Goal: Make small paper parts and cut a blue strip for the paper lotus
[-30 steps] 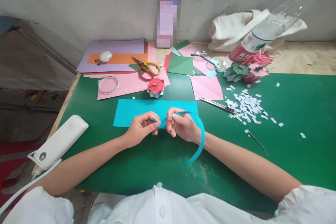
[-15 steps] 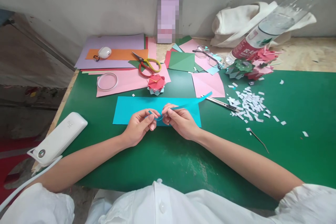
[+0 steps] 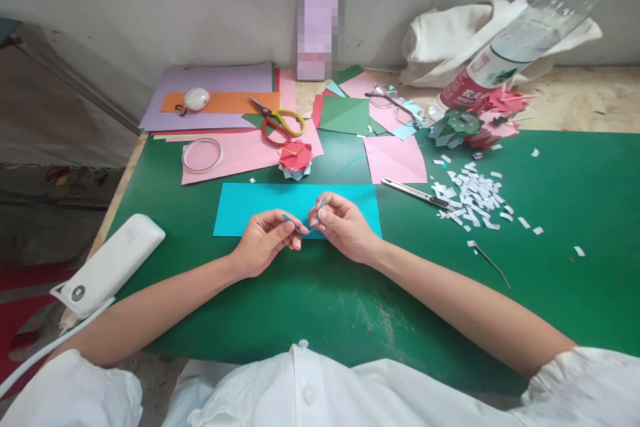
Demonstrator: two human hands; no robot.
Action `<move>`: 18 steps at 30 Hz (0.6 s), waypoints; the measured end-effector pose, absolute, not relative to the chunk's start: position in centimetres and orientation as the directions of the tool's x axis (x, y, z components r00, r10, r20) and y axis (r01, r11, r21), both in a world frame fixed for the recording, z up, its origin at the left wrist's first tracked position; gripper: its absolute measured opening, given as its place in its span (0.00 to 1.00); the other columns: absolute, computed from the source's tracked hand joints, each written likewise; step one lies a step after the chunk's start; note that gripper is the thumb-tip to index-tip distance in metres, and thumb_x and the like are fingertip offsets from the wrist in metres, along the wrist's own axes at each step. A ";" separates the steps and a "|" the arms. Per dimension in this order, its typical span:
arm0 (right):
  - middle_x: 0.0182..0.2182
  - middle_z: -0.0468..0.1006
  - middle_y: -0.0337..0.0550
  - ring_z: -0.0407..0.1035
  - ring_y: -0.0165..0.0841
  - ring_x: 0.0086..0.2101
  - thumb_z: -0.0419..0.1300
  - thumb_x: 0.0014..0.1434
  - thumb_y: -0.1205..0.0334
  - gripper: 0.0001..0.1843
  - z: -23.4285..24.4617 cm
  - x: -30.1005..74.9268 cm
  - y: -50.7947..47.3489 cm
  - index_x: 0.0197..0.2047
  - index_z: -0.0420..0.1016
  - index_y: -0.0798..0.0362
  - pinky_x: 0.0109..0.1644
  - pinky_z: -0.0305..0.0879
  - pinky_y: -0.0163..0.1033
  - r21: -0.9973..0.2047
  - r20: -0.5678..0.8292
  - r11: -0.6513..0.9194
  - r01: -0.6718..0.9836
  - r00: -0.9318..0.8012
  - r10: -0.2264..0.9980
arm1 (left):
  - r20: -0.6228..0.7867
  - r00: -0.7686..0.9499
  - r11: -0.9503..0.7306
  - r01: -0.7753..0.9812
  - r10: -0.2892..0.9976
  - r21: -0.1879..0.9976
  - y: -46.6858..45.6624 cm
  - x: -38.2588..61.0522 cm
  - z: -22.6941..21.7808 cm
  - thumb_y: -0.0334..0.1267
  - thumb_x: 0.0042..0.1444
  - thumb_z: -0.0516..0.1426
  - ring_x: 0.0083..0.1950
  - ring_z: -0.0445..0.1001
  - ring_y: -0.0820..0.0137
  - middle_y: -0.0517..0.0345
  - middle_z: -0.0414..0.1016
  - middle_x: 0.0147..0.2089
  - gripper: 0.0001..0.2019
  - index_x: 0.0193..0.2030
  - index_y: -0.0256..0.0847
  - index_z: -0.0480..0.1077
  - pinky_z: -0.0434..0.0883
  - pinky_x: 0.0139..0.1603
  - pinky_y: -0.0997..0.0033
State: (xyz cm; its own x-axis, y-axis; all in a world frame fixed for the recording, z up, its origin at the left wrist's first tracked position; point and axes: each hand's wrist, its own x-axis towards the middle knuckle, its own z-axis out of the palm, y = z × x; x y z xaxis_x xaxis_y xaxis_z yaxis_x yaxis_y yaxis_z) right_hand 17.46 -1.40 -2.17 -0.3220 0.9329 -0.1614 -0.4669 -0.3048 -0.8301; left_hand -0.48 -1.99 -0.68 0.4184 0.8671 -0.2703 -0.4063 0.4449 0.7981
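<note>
A narrow blue paper strip [image 3: 323,201] is pinched between the fingertips of both hands, with a short piece showing between them. My left hand [image 3: 265,243] grips one end between thumb and fingers. My right hand [image 3: 347,227] pinches the strip farther along, where a part sticks up; its free tail seems blurred against the table. Both hands hover over the front edge of a bright blue paper sheet [image 3: 237,207], partly hiding it. Just behind the sheet stands a red and pale blue paper flower [image 3: 296,159], and red-and-yellow-handled scissors [image 3: 277,123] lie behind that.
A utility knife [image 3: 415,193] lies beside a heap of white paper scraps [image 3: 475,197] at right. A tilted bottle [image 3: 500,67] leans behind more paper flowers [image 3: 485,121]. A white power bank [image 3: 113,263] rests left, a phone [image 3: 319,27] stands at the wall, and eyeglasses [image 3: 397,105] lie back.
My right hand has turned slightly, and the strip's tail, which stretched out to the right, now shows upright at the fingers and as a blur behind. Both hands keep their pinch.
</note>
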 end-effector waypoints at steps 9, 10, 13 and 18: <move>0.24 0.72 0.34 0.68 0.24 0.26 0.74 0.49 0.50 0.21 -2.2 17.5 -1.9 0.28 0.69 0.55 0.34 0.67 0.34 -0.889 -0.075 -0.237 -0.391 -0.387 0.919 | -0.336 0.360 0.453 -0.317 0.870 0.833 -2.0 -0.2 -0.5 0.46 0.43 0.72 0.21 0.76 0.74 0.63 0.79 0.25 0.24 0.39 0.39 0.68 0.71 0.19 0.80; 0.24 0.72 0.35 0.68 0.24 0.26 0.73 0.50 0.51 0.20 -2.1 17.5 -1.9 0.28 0.70 0.55 0.34 0.67 0.33 -0.898 -0.067 -0.225 -0.379 -0.386 0.920 | -0.325 0.344 0.428 -0.291 0.881 0.856 -2.0 -0.2 -0.5 0.48 0.43 0.72 0.21 0.76 0.74 0.63 0.78 0.26 0.24 0.38 0.38 0.67 0.71 0.19 0.79; 0.25 0.73 0.36 0.67 0.24 0.27 0.72 0.52 0.51 0.18 -1.8 17.4 -2.0 0.29 0.71 0.55 0.35 0.68 0.33 -0.921 -0.044 -0.185 -0.344 -0.379 0.924 | -0.278 0.302 0.349 -0.217 0.912 0.911 -2.1 -0.2 -0.7 0.51 0.46 0.70 0.22 0.76 0.74 0.62 0.77 0.26 0.22 0.34 0.38 0.66 0.73 0.20 0.78; 0.27 0.74 0.39 0.68 0.26 0.28 0.68 0.56 0.49 0.17 -1.2 17.1 -2.2 0.31 0.73 0.54 0.37 0.71 0.37 -0.955 0.004 -0.116 -0.274 -0.404 0.915 | -0.244 0.275 0.290 -0.138 0.930 0.947 -2.4 -0.4 -1.2 0.52 0.50 0.67 0.22 0.73 0.75 0.60 0.75 0.22 0.20 0.30 0.36 0.69 0.73 0.22 0.77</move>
